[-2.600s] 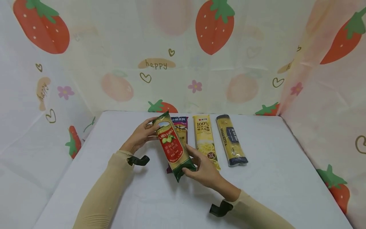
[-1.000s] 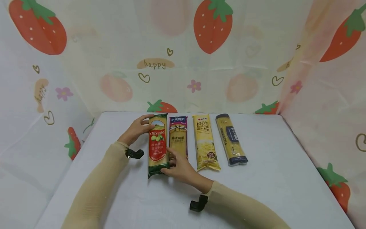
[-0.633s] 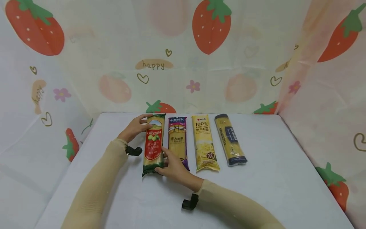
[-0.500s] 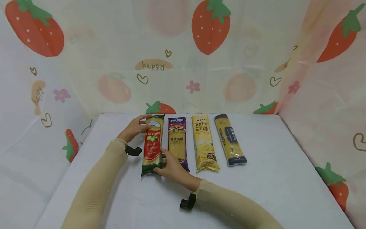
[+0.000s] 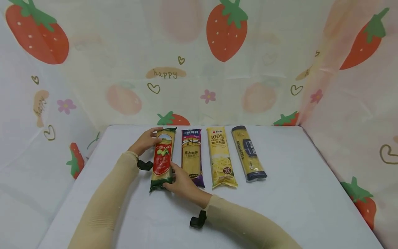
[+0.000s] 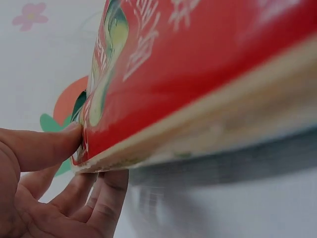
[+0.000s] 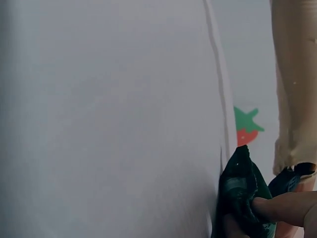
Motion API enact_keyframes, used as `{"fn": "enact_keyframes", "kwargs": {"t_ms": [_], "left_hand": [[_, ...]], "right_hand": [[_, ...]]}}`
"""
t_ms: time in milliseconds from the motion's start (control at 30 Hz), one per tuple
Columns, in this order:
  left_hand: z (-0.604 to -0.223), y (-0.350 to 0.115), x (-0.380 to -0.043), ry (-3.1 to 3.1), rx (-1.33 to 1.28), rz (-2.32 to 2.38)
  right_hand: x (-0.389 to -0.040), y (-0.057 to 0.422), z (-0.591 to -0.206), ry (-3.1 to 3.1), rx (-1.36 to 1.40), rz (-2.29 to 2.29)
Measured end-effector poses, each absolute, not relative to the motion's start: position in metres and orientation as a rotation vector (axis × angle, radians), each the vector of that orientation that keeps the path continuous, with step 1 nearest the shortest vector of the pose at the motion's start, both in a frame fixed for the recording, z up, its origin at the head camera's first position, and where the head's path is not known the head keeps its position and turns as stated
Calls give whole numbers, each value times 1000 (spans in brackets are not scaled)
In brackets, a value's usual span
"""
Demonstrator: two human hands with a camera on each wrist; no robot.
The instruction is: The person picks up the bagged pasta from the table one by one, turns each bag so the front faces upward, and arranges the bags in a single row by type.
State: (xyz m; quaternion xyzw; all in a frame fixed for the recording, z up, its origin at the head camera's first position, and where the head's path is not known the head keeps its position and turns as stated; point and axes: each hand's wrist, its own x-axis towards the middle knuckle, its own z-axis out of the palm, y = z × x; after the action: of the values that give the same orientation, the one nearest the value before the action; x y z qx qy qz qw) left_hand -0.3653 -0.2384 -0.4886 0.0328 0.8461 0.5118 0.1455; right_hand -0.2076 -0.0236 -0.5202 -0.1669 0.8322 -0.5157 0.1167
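A red and green bag of spaghetti (image 5: 162, 160) labelled Olivoilà lies between both hands at the left of a row. My left hand (image 5: 144, 141) pinches its upper left edge; in the left wrist view the thumb presses the front and the fingers reach under the bag (image 6: 198, 84). At the lower right edge my right hand (image 5: 185, 183) grips the green end, its thumb on top, as the right wrist view also shows on the green wrapper (image 7: 242, 193). Beside it lies a purple-edged pasta bag (image 5: 191, 157), just past the right fingertips.
Further right lie a yellow pasta bag (image 5: 221, 157) and a blue-ended spaghetti bag (image 5: 248, 154), slightly slanted. All rest on a white-covered table (image 5: 280, 214). A strawberry-print curtain (image 5: 174, 100) stands behind and at both sides.
Both hands have brought the red and green spaghetti bag left and turned it more upright, off the purple-edged bag it overlapped. In the last half second it shifted slightly further left.
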Motion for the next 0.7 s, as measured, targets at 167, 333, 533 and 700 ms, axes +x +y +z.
{"fn": "enact_keyframes", "kwargs": {"t_ms": [167,333,533,700], "left_hand": [[-491,-238,-367,2441,88,1474],[-497,-238,-370,2436,101,1489],[-498,-238,-369,2458,87,1450],[-496,-236,-368,2487,97,1384]], "right_hand": [[-212,-29,-517,2458,-504,-1449],[-216,-33,-516,2487,-495,-1353],[-218,-35,-510,2549,-488,-1190],[-218,-35,-509,2581,-459,-1118]]}}
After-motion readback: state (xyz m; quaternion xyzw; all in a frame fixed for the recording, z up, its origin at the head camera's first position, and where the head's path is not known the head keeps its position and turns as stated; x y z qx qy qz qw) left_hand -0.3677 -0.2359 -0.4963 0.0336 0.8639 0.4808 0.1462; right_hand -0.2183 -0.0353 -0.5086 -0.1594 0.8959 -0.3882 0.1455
